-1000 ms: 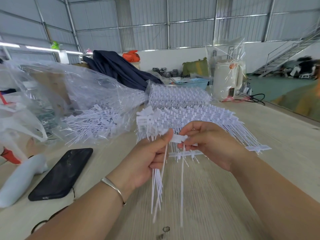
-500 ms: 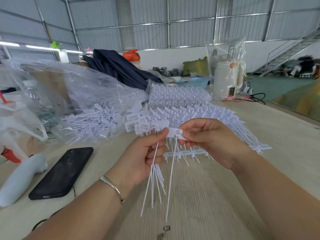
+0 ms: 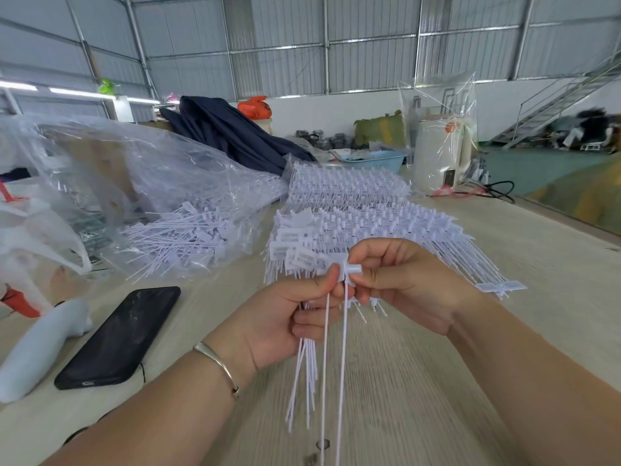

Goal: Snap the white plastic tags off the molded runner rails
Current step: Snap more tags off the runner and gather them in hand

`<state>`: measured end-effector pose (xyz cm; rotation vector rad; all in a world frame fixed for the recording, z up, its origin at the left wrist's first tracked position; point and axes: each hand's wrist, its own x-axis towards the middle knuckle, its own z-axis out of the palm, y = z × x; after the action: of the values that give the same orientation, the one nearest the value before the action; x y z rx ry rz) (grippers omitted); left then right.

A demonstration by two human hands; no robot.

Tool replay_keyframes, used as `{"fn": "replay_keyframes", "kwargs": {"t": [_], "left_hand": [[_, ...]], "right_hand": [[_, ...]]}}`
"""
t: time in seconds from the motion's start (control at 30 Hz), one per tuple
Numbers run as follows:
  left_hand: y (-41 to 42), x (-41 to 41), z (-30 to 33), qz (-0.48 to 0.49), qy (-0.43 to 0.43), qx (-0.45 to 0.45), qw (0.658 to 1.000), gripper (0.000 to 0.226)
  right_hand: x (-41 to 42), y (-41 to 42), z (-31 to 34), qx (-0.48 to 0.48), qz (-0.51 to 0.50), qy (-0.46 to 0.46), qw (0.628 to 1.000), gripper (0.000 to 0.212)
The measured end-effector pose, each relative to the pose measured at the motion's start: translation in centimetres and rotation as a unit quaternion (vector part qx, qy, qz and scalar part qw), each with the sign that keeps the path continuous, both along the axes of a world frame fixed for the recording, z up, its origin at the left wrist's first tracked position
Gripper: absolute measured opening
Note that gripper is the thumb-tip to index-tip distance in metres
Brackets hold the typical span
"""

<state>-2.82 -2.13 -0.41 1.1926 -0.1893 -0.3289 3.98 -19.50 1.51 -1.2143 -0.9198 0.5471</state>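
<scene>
My left hand grips a bundle of loose white tags, their flat label heads fanning up past my thumb and their thin tails hanging toward the table. My right hand pinches the head of one more tag against my left thumb, with its long tail dangling. Under my right hand lies a runner rail on the table. Behind my hands sits a wide stack of molded runner rails still full of tags.
A black phone and a white pistol-shaped tool lie at the left. Clear plastic bags hold loose tags. A second rail stack, a dark cloth, a blue basket and a bagged white appliance stand farther back.
My right hand has lifted a freed tag off the rail and brought it against my left thumb. The label heads in my left hand have shifted left and fanned out.
</scene>
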Motion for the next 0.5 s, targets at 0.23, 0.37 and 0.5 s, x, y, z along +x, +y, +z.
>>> {"fn": "replay_keyframes", "kwargs": {"t": [0.23,0.37,0.5], "left_hand": [[-0.34,-0.22,0.34,0.002,-0.001,0.023,1.000,0.029],[-0.78,-0.08,0.13,0.072,0.004,0.020,0.997,0.028],[-0.88,0.26,0.13,0.128,-0.013,-0.003,0.992,0.028]], "right_hand": [[0.01,0.19,-0.13,-0.014,-0.008,-0.018,1.000,0.004],[0.01,0.46,0.04,-0.019,-0.039,-0.030,0.999,0.015],[-0.01,0.60,0.01,-0.013,-0.090,-0.031,0.995,0.013]]}}
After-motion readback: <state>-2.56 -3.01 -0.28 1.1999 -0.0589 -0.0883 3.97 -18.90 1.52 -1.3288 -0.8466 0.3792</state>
